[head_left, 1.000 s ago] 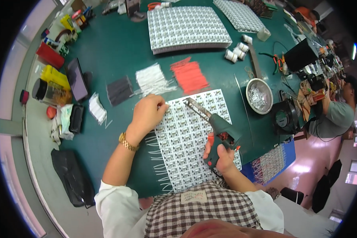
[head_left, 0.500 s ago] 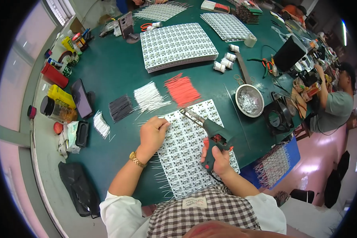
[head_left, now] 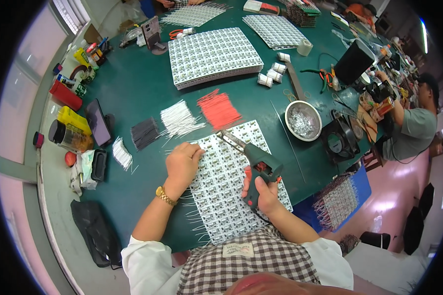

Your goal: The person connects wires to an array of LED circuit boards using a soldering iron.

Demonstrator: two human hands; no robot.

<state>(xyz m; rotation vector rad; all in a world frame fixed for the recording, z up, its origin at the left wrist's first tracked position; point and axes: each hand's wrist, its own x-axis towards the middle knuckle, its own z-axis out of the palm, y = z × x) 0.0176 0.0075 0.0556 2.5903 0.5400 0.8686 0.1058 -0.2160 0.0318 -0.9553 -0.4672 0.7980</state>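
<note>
One panel of small circuit boards (head_left: pixel 221 206) lay flat on the green table (head_left: pixel 128 196), directly before the person. The right hand (head_left: pixel 267 194) was wrapped around the handle of a soldering gun (head_left: pixel 260 158), tip over the panel's upper part. The left hand (head_left: pixel 182 167) rested, fingers curled, at the panel's upper left edge (whether it pinched a wire could not be determined). Principal hazard, in this inspector's judgement: a slip of the tip leftward could burn those fingers. The red wires (head_left: pixel 219 109) lay near the tip; overreach, if it was hot, could scorch their insulation. A nudged panel could spoil alignment.
</note>
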